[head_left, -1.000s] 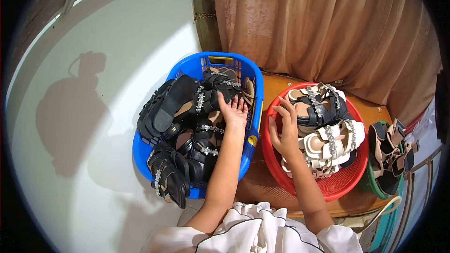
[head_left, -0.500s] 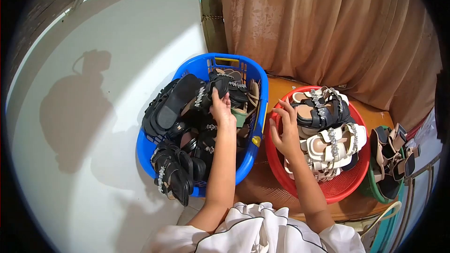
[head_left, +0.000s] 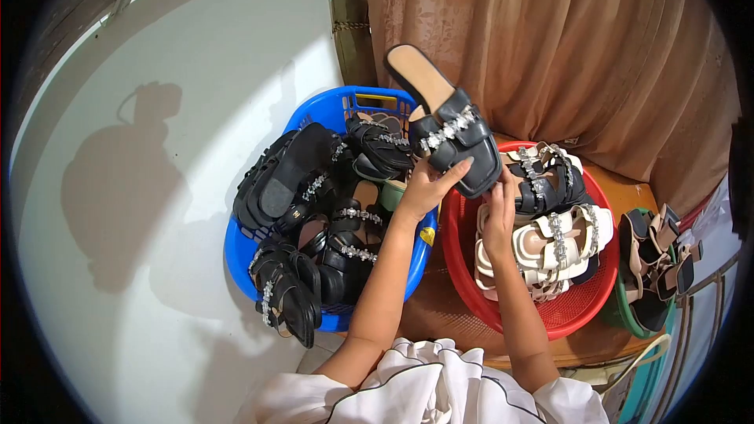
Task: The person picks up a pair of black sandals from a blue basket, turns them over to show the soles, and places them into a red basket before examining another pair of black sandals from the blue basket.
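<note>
A pair of black slide sandals with tan insoles and jewelled straps is held up between the baskets, one sandal mostly hiding the other. My left hand grips them from the left, its thumb lying across the front of the toe. On the right side of the toe, the fingers of my right hand press against the edge. Below and left, a blue basket is heaped with black jewelled sandals. A red basket beneath my right hand holds white sandals and black sandals with jewelled straps.
At the far right stands a green basket with black and beige heeled sandals. The red basket rests on a wooden table. A brown curtain hangs behind, and a white wall or panel lies to the left.
My left hand has lifted the black sandals out of the blue basket, up and to the right. My right hand has come over from the red basket's rim and taken hold of the toe.
</note>
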A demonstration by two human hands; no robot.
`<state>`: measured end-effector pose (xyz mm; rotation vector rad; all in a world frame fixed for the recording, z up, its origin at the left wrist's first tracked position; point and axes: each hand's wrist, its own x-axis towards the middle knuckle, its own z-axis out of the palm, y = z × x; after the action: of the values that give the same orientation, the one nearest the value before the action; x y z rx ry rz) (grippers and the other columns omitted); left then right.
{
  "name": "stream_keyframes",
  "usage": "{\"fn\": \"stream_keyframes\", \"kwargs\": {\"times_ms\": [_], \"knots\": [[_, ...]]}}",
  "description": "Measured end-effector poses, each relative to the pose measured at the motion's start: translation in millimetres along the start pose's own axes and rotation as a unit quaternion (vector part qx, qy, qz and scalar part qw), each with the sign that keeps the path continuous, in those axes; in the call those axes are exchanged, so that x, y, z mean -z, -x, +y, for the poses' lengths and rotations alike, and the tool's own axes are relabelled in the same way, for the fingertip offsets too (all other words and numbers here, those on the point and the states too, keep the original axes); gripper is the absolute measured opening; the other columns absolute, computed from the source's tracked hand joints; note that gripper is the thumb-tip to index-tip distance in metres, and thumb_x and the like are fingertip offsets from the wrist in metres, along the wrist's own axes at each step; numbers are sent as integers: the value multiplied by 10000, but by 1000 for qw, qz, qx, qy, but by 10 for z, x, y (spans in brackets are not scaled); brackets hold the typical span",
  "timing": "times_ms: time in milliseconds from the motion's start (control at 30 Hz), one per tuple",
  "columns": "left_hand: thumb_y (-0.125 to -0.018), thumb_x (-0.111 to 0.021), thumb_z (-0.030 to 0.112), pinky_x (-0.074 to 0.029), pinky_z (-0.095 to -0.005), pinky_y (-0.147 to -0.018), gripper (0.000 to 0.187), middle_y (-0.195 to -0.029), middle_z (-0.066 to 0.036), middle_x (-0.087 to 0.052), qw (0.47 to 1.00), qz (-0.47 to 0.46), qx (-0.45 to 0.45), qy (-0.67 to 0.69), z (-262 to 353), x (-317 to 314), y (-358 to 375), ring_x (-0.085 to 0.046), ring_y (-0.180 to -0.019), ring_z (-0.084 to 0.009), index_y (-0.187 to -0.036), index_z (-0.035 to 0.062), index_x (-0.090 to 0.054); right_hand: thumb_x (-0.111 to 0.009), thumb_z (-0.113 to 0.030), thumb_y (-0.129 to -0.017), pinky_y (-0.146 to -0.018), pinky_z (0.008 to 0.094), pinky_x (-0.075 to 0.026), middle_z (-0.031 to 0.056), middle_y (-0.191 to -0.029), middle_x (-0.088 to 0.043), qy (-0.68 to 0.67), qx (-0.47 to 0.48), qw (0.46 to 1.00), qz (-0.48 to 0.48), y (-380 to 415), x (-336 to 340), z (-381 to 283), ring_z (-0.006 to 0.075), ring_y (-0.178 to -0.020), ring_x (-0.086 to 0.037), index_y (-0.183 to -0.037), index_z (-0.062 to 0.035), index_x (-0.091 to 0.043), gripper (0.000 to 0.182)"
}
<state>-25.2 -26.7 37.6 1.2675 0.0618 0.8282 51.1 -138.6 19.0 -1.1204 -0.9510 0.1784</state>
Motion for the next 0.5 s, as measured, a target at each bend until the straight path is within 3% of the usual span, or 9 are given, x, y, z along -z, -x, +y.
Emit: {"fn": "stream_keyframes", "kwargs": {"times_ms": [67, 167, 267, 433, 467, 500], "knots": [[-758, -638, 138, -413, -254, -809, 326, -995, -54, -572, 1000, -15, 5, -25, -27, 2, 2, -534, -894, -116, -1042, 16, -533, -333, -184, -908, -782, 261, -412, 121, -1076, -479, -117, -52, 992, 8, 9, 25, 34, 163, -922, -509, -1192, 15, -336, 346], [-749, -653, 168, -394, -270, -834, 346, -1002, -50, -561, 998, -39, 24, -49, -1, -1, 14, -511, -926, -125, -1039, 24, -530, -379, -187, -901, -614, 210, -423, 62, -896, -542, -85, -92, 992, -20, 36, 91, 68, 83, -712, -516, -1095, -4, -415, 269], [-751, -653, 180, -393, -270, -835, 375, -1008, -47, -555, 996, -39, 39, -77, -45, 42, 10, -506, -926, -120, -1062, 26, -511, -424, -170, -890, -559, 194, -409, 19, -790, -546, -100, -106, 989, -26, 3, 58, 97, 57, -629, -492, -1015, -19, -452, 198], [-764, -639, 174, -393, -273, -833, 423, -1055, -52, -524, 1000, -6, 28, -4, -128, -44, -17, -487, -951, -116, -1117, 33, -454, -457, -146, -879, -594, 205, -424, 22, -835, -552, -152, -120, 981, 0, -36, 47, 83, 58, -681, -508, -996, -20, -470, 173], [-740, -660, 147, -376, -276, -859, 534, -1076, -67, -478, 1000, -1, 20, 14, -150, -56, -45, -470, -983, -137, -1163, 36, -353, -458, -143, -878, -600, 204, -425, 21, -844, -552, -144, -116, 983, 10, -32, 47, 76, 56, -690, -508, -995, -19, -471, 171], [-730, -668, 131, -374, -283, -866, 555, -1089, -69, -466, 1000, 10, -16, -5, -171, -41, -71, -465, -993, -141, -1168, 34, -342, -460, -139, -877, -605, 203, -425, 21, -853, -552, -137, -112, 984, 20, -32, 49, 71, 55, -699, -509, -994, -17, -472, 169]]}}
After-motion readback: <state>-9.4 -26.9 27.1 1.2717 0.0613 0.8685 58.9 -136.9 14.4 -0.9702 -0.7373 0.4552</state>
